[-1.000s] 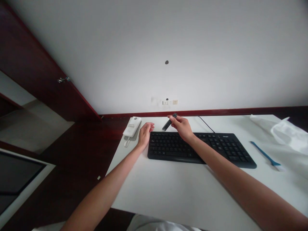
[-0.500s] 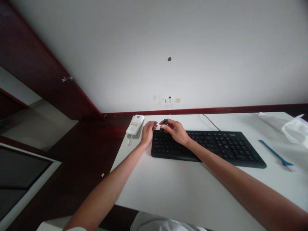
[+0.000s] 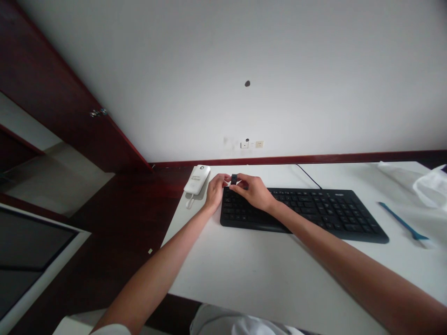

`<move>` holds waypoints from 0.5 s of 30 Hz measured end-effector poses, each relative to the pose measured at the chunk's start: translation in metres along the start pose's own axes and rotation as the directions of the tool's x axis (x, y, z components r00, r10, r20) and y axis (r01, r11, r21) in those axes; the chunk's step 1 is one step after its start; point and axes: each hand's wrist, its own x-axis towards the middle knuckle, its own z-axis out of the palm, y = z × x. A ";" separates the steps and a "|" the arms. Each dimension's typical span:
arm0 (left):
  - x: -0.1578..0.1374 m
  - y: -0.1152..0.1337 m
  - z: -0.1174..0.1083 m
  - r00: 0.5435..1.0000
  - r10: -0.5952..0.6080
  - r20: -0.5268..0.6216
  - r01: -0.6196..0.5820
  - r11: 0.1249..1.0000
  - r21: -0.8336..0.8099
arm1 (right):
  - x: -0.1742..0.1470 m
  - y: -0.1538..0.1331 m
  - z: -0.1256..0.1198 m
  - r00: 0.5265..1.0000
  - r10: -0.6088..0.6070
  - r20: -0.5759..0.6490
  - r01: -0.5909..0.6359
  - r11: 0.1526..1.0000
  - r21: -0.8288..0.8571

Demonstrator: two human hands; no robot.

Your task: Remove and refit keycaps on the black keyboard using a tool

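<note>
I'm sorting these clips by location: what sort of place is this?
Probably a home or small office, judging by the white table, the black keyboard on it and the dark red door.

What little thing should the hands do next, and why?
Maybe close the left hand on the small black object to steady it: the right hand pinches it near the keyboard, and the left fingers are right beside it, though whether they touch is unclear.
</note>
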 end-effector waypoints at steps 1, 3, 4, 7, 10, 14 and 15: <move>0.000 0.001 0.000 1.000 -0.002 -0.005 0.002 1.000 0.000 | 0.000 0.000 0.000 1.000 -0.017 0.021 0.017 1.000 -0.007; -0.001 0.002 0.000 1.000 -0.001 -0.010 0.001 1.000 0.013 | -0.002 0.001 0.001 0.996 -0.058 0.060 0.060 0.998 -0.028; -0.001 0.003 0.000 1.000 0.000 -0.011 0.000 1.000 0.020 | -0.002 0.002 0.001 0.994 -0.076 0.075 0.079 0.996 -0.042; -0.001 0.004 0.000 1.000 -0.004 -0.007 0.004 1.000 0.013 | -0.004 0.007 0.002 0.991 -0.095 0.089 0.102 0.992 -0.075; -0.001 0.003 0.000 1.000 -0.004 0.003 0.004 1.000 -0.009 | -0.005 0.012 0.002 0.992 -0.096 0.081 0.102 0.991 -0.085; -0.001 0.004 0.000 1.000 0.006 -0.006 -0.006 0.999 0.035 | -0.006 0.012 0.003 0.988 -0.120 0.093 0.131 0.985 -0.116; -0.001 0.005 0.000 1.000 0.008 -0.007 -0.007 0.999 0.046 | -0.006 0.011 0.003 0.985 -0.139 0.107 0.153 0.980 -0.131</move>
